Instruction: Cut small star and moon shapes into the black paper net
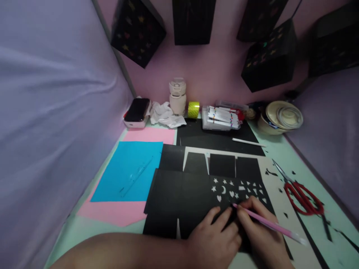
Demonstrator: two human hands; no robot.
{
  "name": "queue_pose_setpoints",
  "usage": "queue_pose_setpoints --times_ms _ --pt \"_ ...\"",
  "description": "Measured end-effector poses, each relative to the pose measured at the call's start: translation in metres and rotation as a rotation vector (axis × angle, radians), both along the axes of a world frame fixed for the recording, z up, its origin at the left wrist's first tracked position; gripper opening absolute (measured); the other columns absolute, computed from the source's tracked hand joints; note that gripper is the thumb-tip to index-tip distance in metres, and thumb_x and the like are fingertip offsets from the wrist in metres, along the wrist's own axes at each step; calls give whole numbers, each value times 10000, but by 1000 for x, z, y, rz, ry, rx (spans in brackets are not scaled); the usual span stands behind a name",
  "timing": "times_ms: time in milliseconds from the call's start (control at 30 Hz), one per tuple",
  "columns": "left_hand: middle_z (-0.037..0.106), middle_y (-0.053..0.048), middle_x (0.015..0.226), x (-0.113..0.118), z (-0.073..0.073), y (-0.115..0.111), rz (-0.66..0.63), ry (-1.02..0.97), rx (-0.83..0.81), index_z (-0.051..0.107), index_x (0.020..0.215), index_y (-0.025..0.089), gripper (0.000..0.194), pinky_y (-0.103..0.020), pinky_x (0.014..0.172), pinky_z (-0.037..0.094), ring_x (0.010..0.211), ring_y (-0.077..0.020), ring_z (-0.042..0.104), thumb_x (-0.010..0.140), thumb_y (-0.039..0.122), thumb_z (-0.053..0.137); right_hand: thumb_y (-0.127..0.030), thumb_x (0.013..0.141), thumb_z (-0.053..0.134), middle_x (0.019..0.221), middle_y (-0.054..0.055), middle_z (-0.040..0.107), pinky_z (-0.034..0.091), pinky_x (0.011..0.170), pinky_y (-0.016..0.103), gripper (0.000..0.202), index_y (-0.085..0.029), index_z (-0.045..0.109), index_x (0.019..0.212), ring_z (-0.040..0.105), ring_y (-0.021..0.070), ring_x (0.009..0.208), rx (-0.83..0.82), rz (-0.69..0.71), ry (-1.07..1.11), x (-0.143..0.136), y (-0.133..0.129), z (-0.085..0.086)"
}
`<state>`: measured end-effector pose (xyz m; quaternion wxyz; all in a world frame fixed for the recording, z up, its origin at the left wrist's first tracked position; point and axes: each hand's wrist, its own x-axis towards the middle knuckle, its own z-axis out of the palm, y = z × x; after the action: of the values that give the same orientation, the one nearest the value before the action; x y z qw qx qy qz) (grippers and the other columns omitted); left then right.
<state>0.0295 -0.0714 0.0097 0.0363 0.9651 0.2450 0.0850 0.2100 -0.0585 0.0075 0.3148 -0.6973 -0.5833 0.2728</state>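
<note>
Left hand (215, 237) was down flat on the near part of a black card (176, 190), forearm coming in from the left, fingers a bit spread with a clear gap between the first two. Right beside it, the right hand (262, 235) had a pink pen-like tool (269, 223) pinched between thumb and fingers, tip down at the card just below the cutouts. Couldn't tell what kind of tip it was.

The black card lay in the middle of the table, flaps along its near and far edges, with little stars, hearts, a moon and triangles cut out on its right half. A pale sheet (270, 175) was under it.

Off to the right were red-handled scissors (304, 198), blades apart, with black scraps (286, 215) around them. On the left, a blue sheet (126, 172) sat on top of a pink sheet (112, 214).

Farther back, a white stick (248, 142) lay on another black sheet (207, 140). Along the far side, left to right: a dark phone-like slab (138, 109), crumpled tissue (165, 116), a white bottle (177, 102), yellow tape (193, 110), a case of white markers (223, 117) and a cream tub (270, 127). Above all that hung dark boxes (138, 31) with coloured shapes.
</note>
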Motion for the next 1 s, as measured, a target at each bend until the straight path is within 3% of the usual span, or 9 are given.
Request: queue_pose_setpoints --times_ms 67,133,367,1000 --pt "406 -138 1504 -3 9 1 -22 26 -127 406 1434 83 812 -461 1150 230 1437 -335 221 897 690 350 -304 769 582 542 -33 545 429 504 253 172 -235 512 627 524 157 519 25 -7 23 -2 1 4" --pt "381 -144 1520 -4 12 3 -18 22 -214 386 1443 79 836 -476 1170 164 1451 -338 184 887 703 348 -274 773 583 532 -38 529 405 492 247 184 -232 487 623 499 146 505 28 -17 58 -5 2 7" --pt "286 -151 1574 1 0 2 -22 -6 -246 278 1499 83 866 -479 1179 62 1471 -332 124 882 677 398 -197 768 586 563 -47 506 380 513 241 181 -222 471 631 473 123 530 32 -35 117 -7 3 10" --pt "216 -145 1601 1 -1 1 -10 -12 -241 305 1488 89 844 -460 1169 -44 1472 -322 110 887 677 389 -188 772 561 606 -41 553 403 563 253 155 -210 512 626 499 127 588 46 -110 184 0 4 11"
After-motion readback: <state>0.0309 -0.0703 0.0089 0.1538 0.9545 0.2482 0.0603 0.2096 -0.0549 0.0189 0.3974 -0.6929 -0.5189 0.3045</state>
